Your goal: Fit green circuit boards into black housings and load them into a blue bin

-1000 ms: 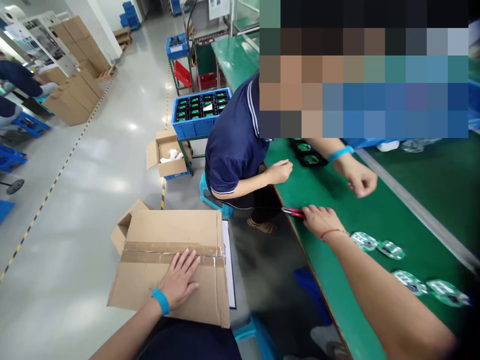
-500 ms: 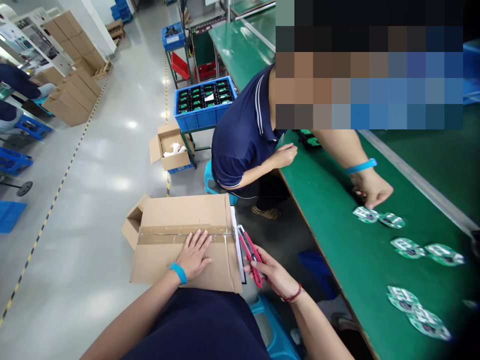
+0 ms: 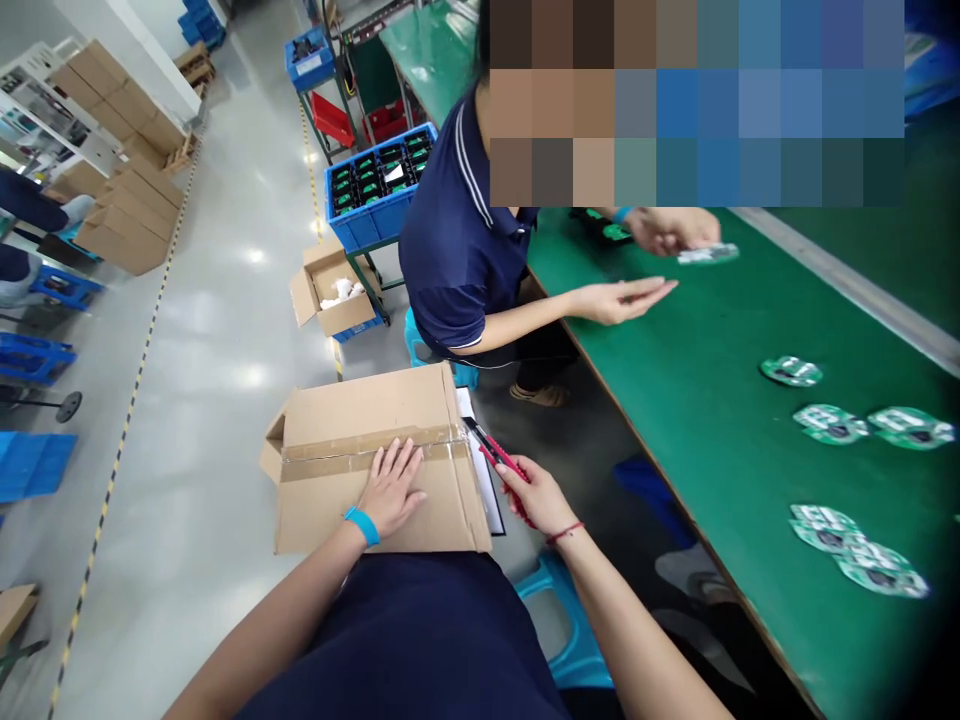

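A cardboard box (image 3: 322, 510) lies before me with a strip of brown tape (image 3: 315, 456) along its middle seam. My left hand (image 3: 390, 490) rests flat on its top, fingers spread across the lower edge of the tape. In my right hand (image 3: 536, 497) is a red utility knife (image 3: 499, 462), its fingers wrapped round the handle. The blade tip points at the box's right edge, by the end of the taped seam; whether it touches I cannot tell. A white sheet with a dark border (image 3: 487, 480) shows partly under the box's right side.
A co-worker (image 3: 457, 240) sits at the green table (image 3: 645, 360), holding a circuit board (image 3: 709, 254). Several round circuit boards (image 3: 829, 423) lie there. A blue crate (image 3: 375, 215), an open carton (image 3: 330, 295) and a blue stool (image 3: 566, 620) stand nearby.
My right hand has brought the knife up and left, its tip now at the box's edge. My left hand stays on the box. The co-worker has lifted a circuit board from the table.
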